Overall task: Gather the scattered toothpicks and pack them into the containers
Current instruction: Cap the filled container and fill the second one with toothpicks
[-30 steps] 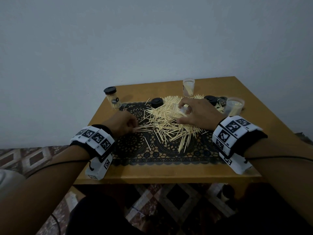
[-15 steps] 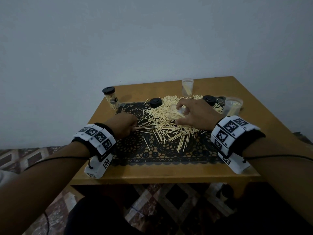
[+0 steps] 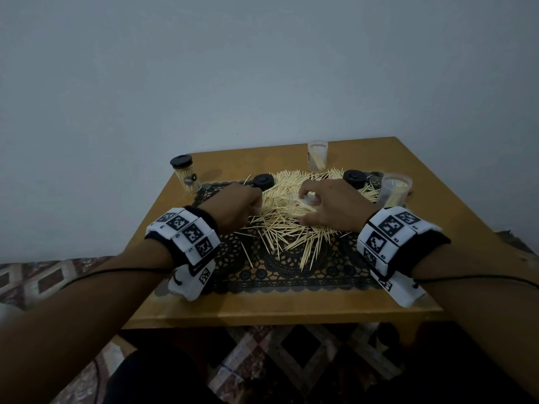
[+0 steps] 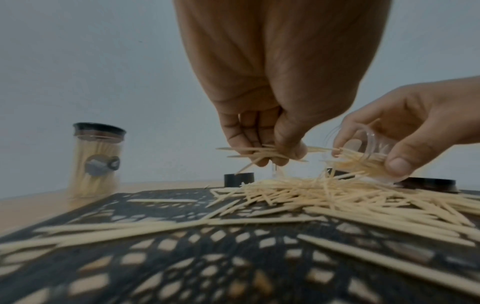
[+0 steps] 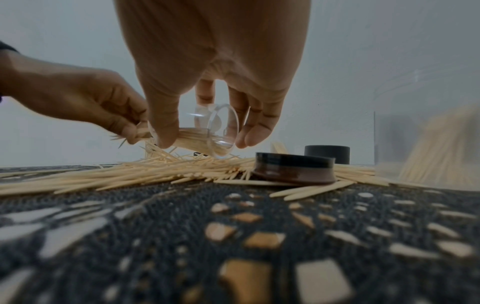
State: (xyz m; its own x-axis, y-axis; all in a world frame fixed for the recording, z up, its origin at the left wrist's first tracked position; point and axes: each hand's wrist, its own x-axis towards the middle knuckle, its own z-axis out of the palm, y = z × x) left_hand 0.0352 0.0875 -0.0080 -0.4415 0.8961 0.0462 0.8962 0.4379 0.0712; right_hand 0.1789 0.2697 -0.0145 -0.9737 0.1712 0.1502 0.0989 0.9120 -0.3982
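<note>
A heap of loose toothpicks (image 3: 294, 211) lies spread over the middle and far part of the black lace mat (image 3: 280, 266) on my desk (image 3: 291, 307). My left hand (image 3: 233, 208) hangs just above the heap's left edge, its fingers (image 4: 262, 148) curled and pinching a small bundle of toothpicks (image 4: 259, 153) that points toward the mouth of a clear container (image 5: 207, 131). My right hand (image 3: 329, 208) holds that container tipped on its side just over the heap, thumb on one wall and fingers (image 5: 257, 127) wrapped round the base, with some toothpicks already lying inside it. Two black lids (image 3: 263, 181) rest on the mat at the heap's far edge, one left and one right. Beyond them, a capped full container (image 3: 185, 177) stands at the far left, an open container (image 3: 317, 154) with a few toothpicks at the far middle, and another open one (image 3: 394, 192) at the right, beside my right wrist.
</note>
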